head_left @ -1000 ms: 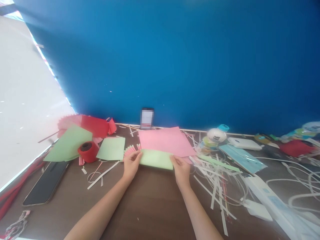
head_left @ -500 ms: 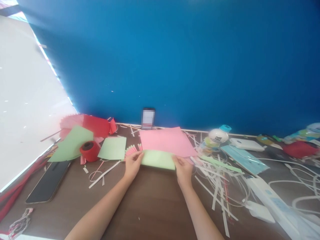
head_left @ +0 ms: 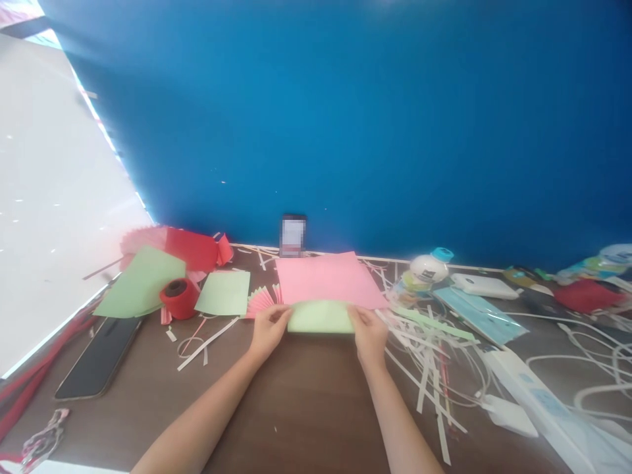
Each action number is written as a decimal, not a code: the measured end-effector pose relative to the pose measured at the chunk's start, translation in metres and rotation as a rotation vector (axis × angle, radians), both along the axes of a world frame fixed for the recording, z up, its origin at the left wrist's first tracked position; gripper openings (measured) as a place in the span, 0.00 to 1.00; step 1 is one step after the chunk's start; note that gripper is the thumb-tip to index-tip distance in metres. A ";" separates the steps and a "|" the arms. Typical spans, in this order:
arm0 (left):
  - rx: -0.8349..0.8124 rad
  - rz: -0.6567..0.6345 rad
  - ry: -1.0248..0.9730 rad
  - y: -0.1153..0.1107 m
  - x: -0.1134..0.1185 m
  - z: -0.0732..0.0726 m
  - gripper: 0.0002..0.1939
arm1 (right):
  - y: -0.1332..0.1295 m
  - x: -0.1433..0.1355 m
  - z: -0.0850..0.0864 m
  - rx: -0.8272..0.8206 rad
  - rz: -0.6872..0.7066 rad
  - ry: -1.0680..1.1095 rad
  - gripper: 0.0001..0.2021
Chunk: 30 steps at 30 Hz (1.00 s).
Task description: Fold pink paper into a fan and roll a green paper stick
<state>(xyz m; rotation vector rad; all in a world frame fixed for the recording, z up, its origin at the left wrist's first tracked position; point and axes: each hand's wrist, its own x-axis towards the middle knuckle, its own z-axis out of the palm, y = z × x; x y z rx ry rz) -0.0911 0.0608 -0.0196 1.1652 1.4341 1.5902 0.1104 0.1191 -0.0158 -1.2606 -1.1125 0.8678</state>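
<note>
A light green sheet of paper (head_left: pixel 320 316) is stretched between my two hands, just above the brown table. My left hand (head_left: pixel 270 327) pinches its left end, and my right hand (head_left: pixel 370 329) pinches the right end. The green sheet looks folded over or curved along its upper edge. Right behind it lies a pink sheet of paper (head_left: pixel 328 278). Close to my left hand is a pink pleated paper fan (head_left: pixel 263 298), partly hidden by the fingers. A heap of white paper strips (head_left: pixel 429 359) lies beside my right hand.
To the left are a green square of paper (head_left: pixel 223 293), a red roll (head_left: pixel 178 299), larger green paper (head_left: pixel 141 283) and a black phone (head_left: pixel 99 359). On the right stand a white bottle (head_left: pixel 427 271), a power strip (head_left: pixel 543 401) and cables. A blue wall (head_left: pixel 345 131) rises behind the table.
Both hands have shifted slightly to the right with the green paper between them. Its upper edge now bows a little more. The other things stay where they were.
</note>
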 end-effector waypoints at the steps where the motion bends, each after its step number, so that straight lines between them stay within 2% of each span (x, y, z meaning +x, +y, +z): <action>1: -0.008 0.000 -0.018 0.001 -0.001 -0.001 0.10 | 0.000 0.000 0.000 0.002 0.005 -0.008 0.12; 11: -0.081 -0.002 -0.129 0.006 -0.008 -0.003 0.12 | -0.002 0.000 0.000 -0.005 0.047 -0.010 0.13; 22: -0.118 0.005 -0.168 0.009 -0.010 -0.006 0.14 | -0.005 -0.002 0.007 -0.019 0.040 -0.051 0.13; 30: -0.120 -0.024 -0.211 0.010 -0.011 -0.009 0.16 | -0.002 0.000 0.001 -0.012 0.071 0.006 0.13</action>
